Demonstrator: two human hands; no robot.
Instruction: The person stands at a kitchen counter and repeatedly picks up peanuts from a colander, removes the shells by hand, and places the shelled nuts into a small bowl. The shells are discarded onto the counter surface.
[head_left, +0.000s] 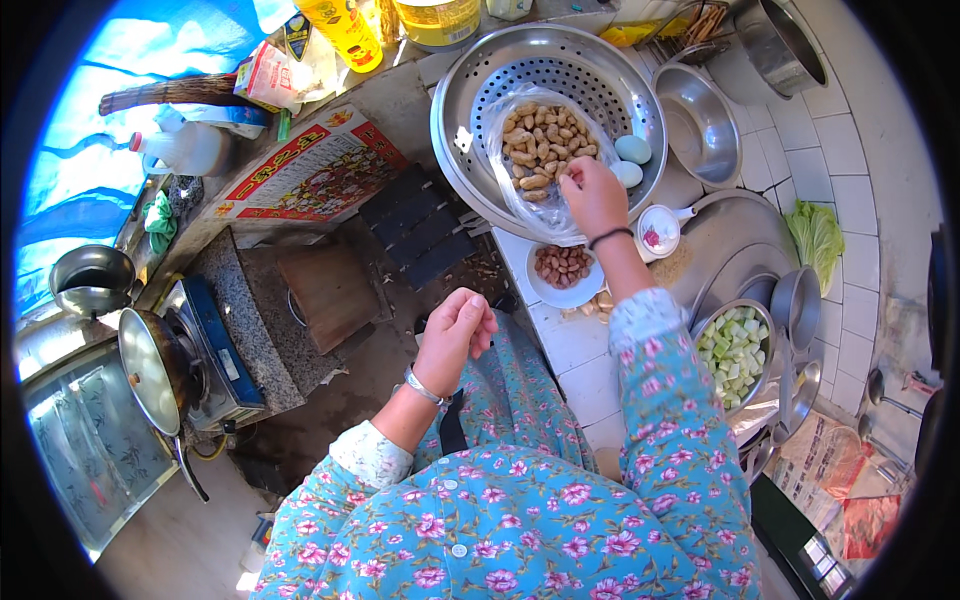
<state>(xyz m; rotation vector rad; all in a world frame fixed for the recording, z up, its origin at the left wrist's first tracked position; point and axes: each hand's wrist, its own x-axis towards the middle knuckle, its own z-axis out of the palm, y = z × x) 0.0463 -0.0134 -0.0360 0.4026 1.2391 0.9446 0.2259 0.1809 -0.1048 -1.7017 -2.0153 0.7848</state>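
My right hand reaches over the lower edge of a clear plastic bag of unshelled peanuts, its fingers bent at the nuts; whether it grips one is hidden. The bag lies in a perforated steel steamer tray, beside two pale blue-green eggs. Near my wrist, a white bowl holds shelled reddish peanuts, with empty-looking shells on the tiles below it. My left hand hovers above my lap with its fingers curled; I cannot tell if something is inside.
On the tiled counter at right are a white lidded pot, a bowl of diced green vegetable, a steel basin and a leafy vegetable. A gas stove with a lidded pan stands at left.
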